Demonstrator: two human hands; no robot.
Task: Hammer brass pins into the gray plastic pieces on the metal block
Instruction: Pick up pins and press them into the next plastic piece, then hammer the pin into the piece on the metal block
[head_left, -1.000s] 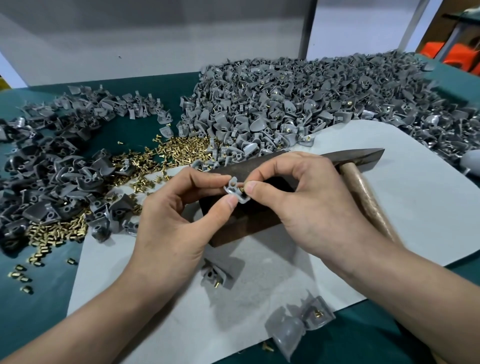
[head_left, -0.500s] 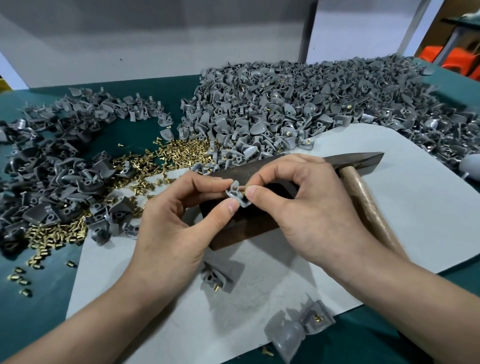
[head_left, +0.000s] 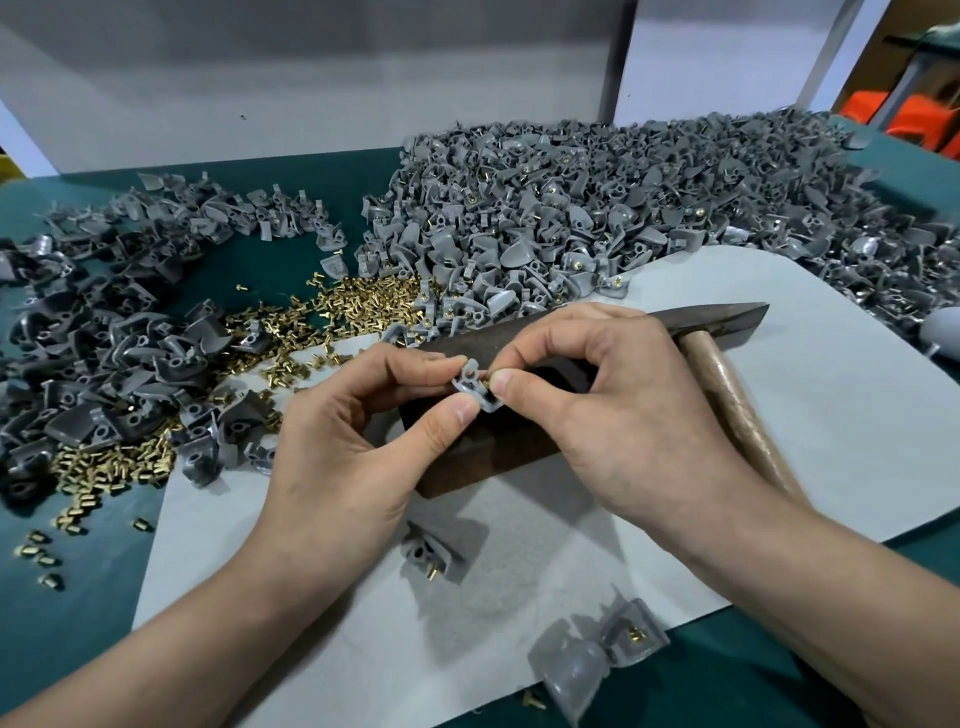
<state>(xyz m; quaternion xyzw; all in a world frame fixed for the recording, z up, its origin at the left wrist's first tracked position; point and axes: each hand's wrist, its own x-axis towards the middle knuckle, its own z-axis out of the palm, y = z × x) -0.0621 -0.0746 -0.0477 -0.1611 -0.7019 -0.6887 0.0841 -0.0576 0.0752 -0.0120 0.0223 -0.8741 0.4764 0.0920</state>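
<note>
- Just above the metal block (head_left: 483, 465), the gray plastic piece (head_left: 470, 389) is held clear of the surface, pinched between thumb and forefinger of the left hand (head_left: 353, 447).
- Against the side of the piece, the right hand (head_left: 618, 415) pinches a brass pin (head_left: 487, 379) in its fingertips, apparently starting it into a hole. Whether it is seated yet cannot be told.
- The pin is tiny and smooth, so a small slip of either pinch could drop it onto the block or onto the white mat (head_left: 779, 431) under the block.
- If the pin enters crooked, a blow would likely bend it or crack the plastic instead of driving it home.
- Across the far side of the block lies the hammer (head_left: 675, 325), its handle running out to the block's right, close beside the right wrist. The wrist could nudge it, and neither hand is free to lift it until the pin holds on its own.
- Left of the block, loose pins (head_left: 358, 301) and darker gray pieces (head_left: 130, 364) crowd the mat's edge, and a dropped pin would be lost among them.
- Behind the block, the large heap of pieces (head_left: 571, 208) reaches the mat and could slide toward the working spot.
- In front of the block, a pinned piece (head_left: 434, 551) lies between the forearms and could be swept aside.
</note>
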